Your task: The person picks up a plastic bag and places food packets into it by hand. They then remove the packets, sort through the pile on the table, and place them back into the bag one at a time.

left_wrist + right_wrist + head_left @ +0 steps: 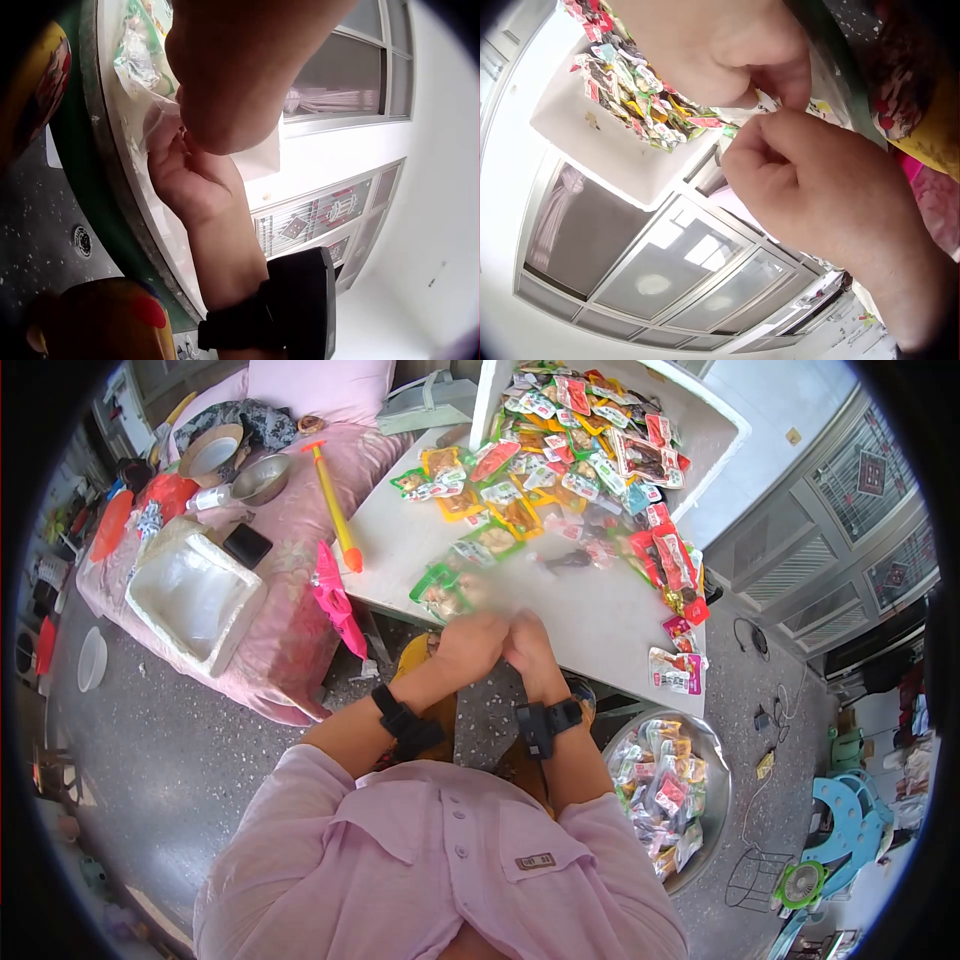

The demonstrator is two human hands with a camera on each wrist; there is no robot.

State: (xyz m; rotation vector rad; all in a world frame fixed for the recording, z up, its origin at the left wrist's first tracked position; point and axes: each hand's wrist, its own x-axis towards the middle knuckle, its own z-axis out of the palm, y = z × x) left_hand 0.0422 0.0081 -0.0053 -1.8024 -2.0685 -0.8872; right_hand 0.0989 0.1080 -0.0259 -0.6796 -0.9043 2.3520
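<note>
My left hand (472, 647) and right hand (528, 647) meet at the table's near edge, fingertips close together and fingers curled. In the left wrist view, a clear, green-edged snack packet (141, 64) reaches to the fingertips, where the right hand (187, 180) pinches at its thin film. The right wrist view shows the left hand (810, 172) with its fingers bent inward against the other hand; most of what they hold is hidden. Just beyond the hands on the table lies a green snack packet (438, 592).
A white foam box (715, 430) heaped with snack packets stands at the table's back. More packets (672, 560) lie along the right side. A metal basin (722, 800) of packets sits low at right. At left, a bed (290, 610) carries a foam box (160, 600).
</note>
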